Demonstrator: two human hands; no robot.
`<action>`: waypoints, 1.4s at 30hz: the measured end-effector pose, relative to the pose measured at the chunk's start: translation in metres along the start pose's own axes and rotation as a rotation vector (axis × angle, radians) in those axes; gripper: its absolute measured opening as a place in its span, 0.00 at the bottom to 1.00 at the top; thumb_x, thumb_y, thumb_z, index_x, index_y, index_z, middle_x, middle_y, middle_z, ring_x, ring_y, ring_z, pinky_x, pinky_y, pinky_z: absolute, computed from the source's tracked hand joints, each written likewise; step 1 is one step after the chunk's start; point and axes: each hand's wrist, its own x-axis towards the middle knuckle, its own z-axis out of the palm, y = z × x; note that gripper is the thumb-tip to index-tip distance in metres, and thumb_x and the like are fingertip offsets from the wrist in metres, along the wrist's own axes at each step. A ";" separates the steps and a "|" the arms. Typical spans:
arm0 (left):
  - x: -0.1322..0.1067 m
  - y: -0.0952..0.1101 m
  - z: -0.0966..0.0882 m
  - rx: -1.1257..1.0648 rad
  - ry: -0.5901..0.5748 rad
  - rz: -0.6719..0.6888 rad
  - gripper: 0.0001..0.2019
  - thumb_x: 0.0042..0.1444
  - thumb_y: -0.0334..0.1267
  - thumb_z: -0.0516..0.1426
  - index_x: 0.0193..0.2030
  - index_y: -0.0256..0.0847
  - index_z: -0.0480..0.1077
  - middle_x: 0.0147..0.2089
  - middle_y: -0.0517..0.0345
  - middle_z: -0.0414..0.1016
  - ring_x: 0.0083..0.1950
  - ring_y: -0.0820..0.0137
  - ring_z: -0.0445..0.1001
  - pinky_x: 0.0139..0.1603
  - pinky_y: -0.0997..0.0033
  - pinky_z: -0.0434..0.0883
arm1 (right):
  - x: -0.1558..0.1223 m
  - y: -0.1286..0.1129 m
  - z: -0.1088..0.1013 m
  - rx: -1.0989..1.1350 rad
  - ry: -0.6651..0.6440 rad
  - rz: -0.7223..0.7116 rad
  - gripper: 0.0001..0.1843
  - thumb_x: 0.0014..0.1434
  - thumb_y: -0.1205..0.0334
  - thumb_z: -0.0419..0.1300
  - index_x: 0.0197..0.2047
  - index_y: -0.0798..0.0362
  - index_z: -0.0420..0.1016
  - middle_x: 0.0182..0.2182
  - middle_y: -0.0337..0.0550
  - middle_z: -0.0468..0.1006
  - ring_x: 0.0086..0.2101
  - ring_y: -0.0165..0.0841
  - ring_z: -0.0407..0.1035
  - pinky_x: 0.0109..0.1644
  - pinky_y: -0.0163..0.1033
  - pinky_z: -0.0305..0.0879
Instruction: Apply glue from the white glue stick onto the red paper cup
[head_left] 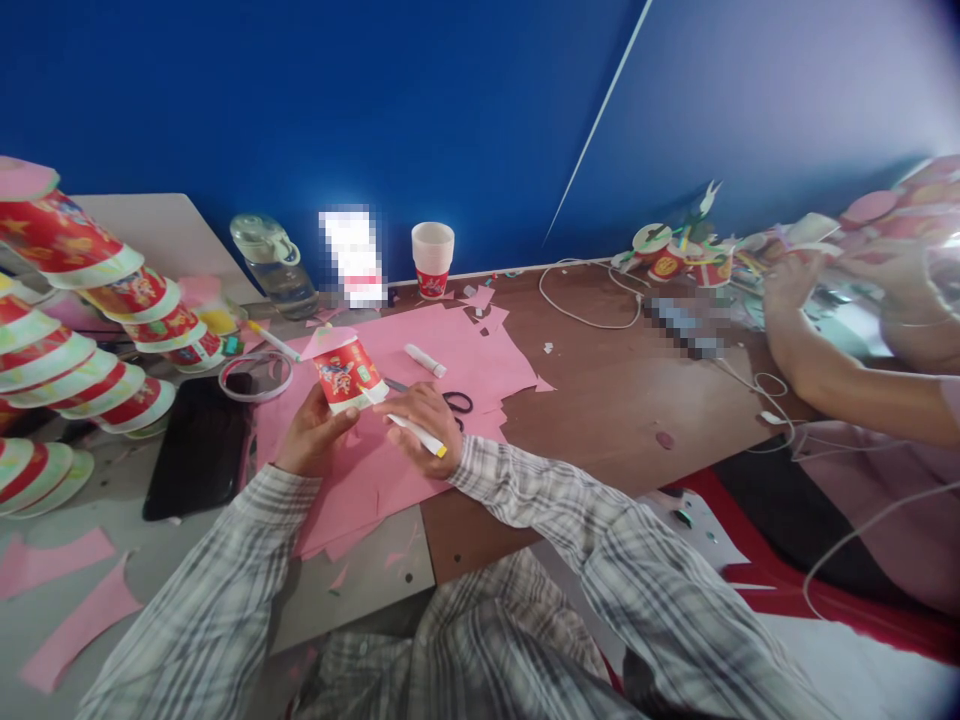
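My left hand [313,436] is closed around a red printed paper cup [346,374] whose mouth is covered by a pink paper piece. The cup is tilted, held above the pink paper sheets [480,360]. My right hand [424,424] grips a white glue stick with a yellow end [417,434], its tip pressed to the cup's side. Both plaid sleeves reach in from below.
Stacks of red paper cups [90,330] stand at the left by a black phone [196,446], a tape ring [255,376] and a water bottle [271,262]. Scissors [454,402], a white cap [424,360] and a single cup [433,258] lie ahead. Another person's arm [832,360] works at the right among cables.
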 end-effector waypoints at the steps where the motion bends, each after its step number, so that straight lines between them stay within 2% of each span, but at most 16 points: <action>1: 0.000 0.000 0.000 0.001 0.000 -0.001 0.25 0.38 0.37 0.62 0.46 0.38 0.65 0.46 0.47 0.70 0.47 0.59 0.68 0.50 0.54 0.59 | 0.000 0.000 0.000 0.004 -0.001 -0.001 0.14 0.61 0.58 0.49 0.49 0.51 0.68 0.34 0.42 0.76 0.38 0.34 0.68 0.50 0.44 0.62; 8: 0.000 0.002 0.000 0.016 0.012 -0.003 0.25 0.36 0.38 0.62 0.45 0.39 0.65 0.43 0.49 0.70 0.44 0.60 0.68 0.49 0.55 0.60 | 0.001 0.000 0.000 -0.007 -0.001 -0.001 0.14 0.62 0.57 0.47 0.46 0.52 0.68 0.33 0.42 0.76 0.38 0.34 0.68 0.49 0.44 0.62; 16: 0.001 -0.003 -0.004 0.060 0.015 0.010 0.26 0.36 0.39 0.62 0.46 0.39 0.65 0.43 0.49 0.70 0.44 0.60 0.68 0.48 0.55 0.60 | 0.001 0.000 0.001 -0.003 0.000 -0.011 0.14 0.62 0.57 0.48 0.49 0.50 0.66 0.34 0.41 0.76 0.39 0.33 0.68 0.50 0.43 0.62; 34: -0.001 0.006 0.003 0.035 0.012 -0.002 0.26 0.36 0.39 0.63 0.45 0.38 0.65 0.45 0.48 0.70 0.47 0.58 0.67 0.50 0.54 0.59 | 0.000 -0.001 0.000 -0.011 -0.011 -0.017 0.15 0.62 0.56 0.47 0.47 0.51 0.68 0.33 0.41 0.76 0.37 0.34 0.67 0.50 0.44 0.62; 42: 0.000 -0.002 -0.002 0.043 0.011 0.014 0.25 0.38 0.38 0.62 0.46 0.38 0.64 0.46 0.48 0.69 0.48 0.59 0.66 0.50 0.54 0.58 | -0.001 -0.002 -0.003 0.001 -0.009 -0.017 0.15 0.63 0.56 0.46 0.48 0.51 0.67 0.34 0.42 0.76 0.38 0.34 0.68 0.50 0.44 0.61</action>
